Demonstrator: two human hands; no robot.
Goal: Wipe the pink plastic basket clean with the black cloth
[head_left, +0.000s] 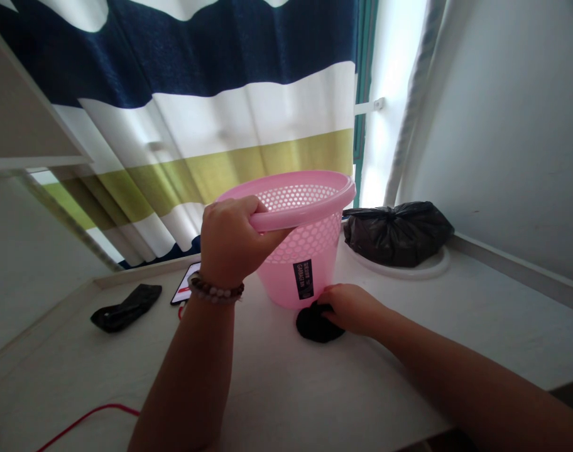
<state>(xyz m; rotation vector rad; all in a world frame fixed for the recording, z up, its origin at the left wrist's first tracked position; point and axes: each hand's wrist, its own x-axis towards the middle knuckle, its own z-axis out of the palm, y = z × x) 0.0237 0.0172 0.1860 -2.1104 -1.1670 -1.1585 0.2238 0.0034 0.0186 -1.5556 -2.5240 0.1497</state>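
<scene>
A pink perforated plastic basket (pixel 310 245) stands on the white tabletop (pixel 315 389), tilted slightly toward me. My left hand (pixel 230 242), with a bead bracelet at the wrist, is closed around the basket's near rim. My right hand (pixel 350 307) rests at the foot of the basket, its fingers curled on a small balled-up black cloth (pixel 315 326) that lies on the table.
Another black cloth (pixel 126 307) lies at the left, with a phone (pixel 185 284) beside it. A tied black plastic bag (pixel 397 232) sits on a round white plate at the back right. A red cable (pixel 86 417) crosses the near left. A striped curtain hangs behind.
</scene>
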